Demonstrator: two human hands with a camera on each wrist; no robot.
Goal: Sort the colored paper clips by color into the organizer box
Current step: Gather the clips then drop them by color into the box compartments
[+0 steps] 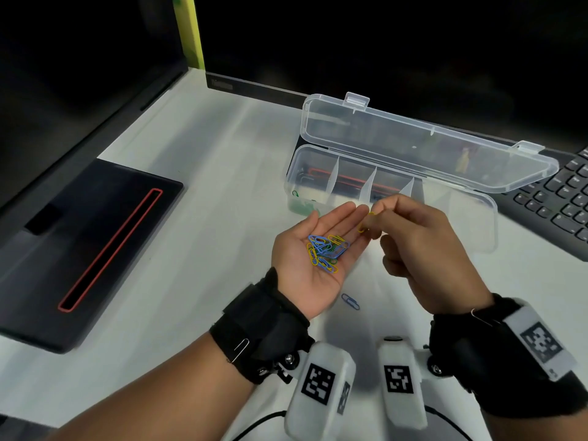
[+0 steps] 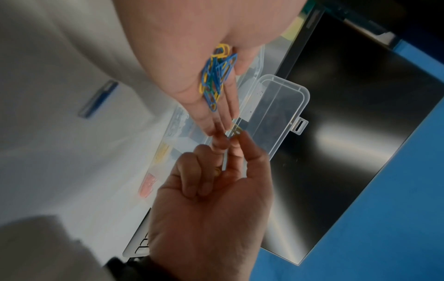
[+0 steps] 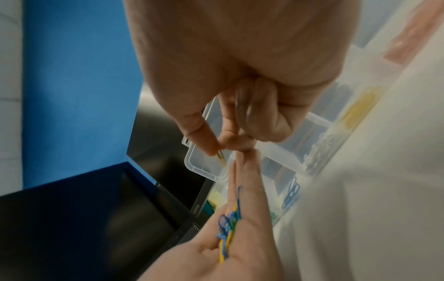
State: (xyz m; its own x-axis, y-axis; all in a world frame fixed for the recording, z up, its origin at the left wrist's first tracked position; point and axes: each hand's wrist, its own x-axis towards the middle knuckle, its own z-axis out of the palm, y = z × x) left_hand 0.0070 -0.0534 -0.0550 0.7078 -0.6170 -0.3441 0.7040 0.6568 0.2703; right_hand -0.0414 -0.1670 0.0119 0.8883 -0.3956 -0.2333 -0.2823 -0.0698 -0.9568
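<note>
My left hand (image 1: 313,249) lies palm up and flat above the table, carrying a small heap of blue, yellow and green paper clips (image 1: 326,253) (image 2: 216,79) (image 3: 228,230). My right hand (image 1: 413,237) pinches a yellow paper clip (image 1: 366,221) (image 3: 221,160) between thumb and forefinger, right at the left hand's fingertips. Behind both hands stands the clear organizer box (image 1: 477,202) with its lid (image 1: 426,144) open. Green clips (image 1: 302,206) lie in its left end compartment. In the left wrist view, yellow clips (image 2: 161,153) and red clips (image 2: 147,185) show in other compartments.
One blue clip (image 1: 350,301) lies on the white table near my left wrist. A black pad with a red-edged slot (image 1: 105,249) sits at the left, a keyboard (image 1: 560,198) at the right, a dark monitor (image 1: 350,43) behind the box.
</note>
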